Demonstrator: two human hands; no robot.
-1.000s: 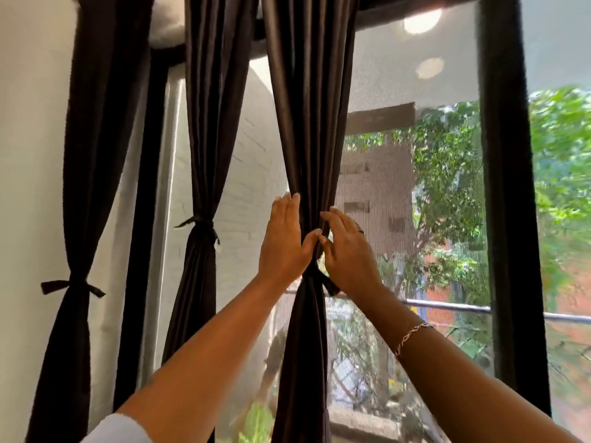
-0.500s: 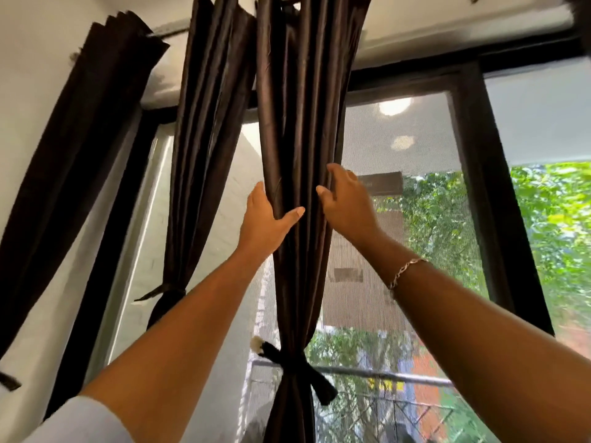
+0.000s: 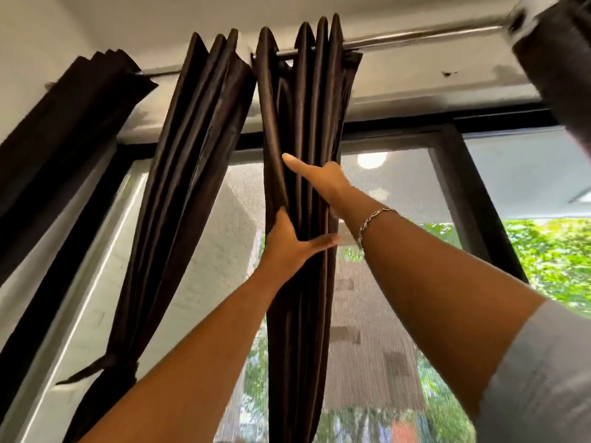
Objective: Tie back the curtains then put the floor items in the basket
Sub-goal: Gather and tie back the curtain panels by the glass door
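The dark brown curtain [image 3: 300,107] hangs gathered from the rod [image 3: 415,36] in the middle of the head view. My left hand [image 3: 287,247] grips its folds from the left, thumb across the front and fingers hidden behind. Higher up, my right hand [image 3: 323,182] holds the same folds from the right, with one digit stretched across the front and the others hidden in the fabric. This curtain's tie is out of view below. To its left, a second curtain [image 3: 198,155] is bound by a tie [image 3: 118,367]. No basket or floor items are in view.
A third dark curtain [image 3: 64,123] hangs at the far left against the white wall. Another curtain's top [image 3: 563,59] shows blurred at the upper right. Behind them is the black window frame [image 3: 463,193] with a mesh screen and green trees outside.
Both hands have slid up the gathered curtain from its tie toward the rod. The view has tilted upward, so the tie has dropped out of sight.
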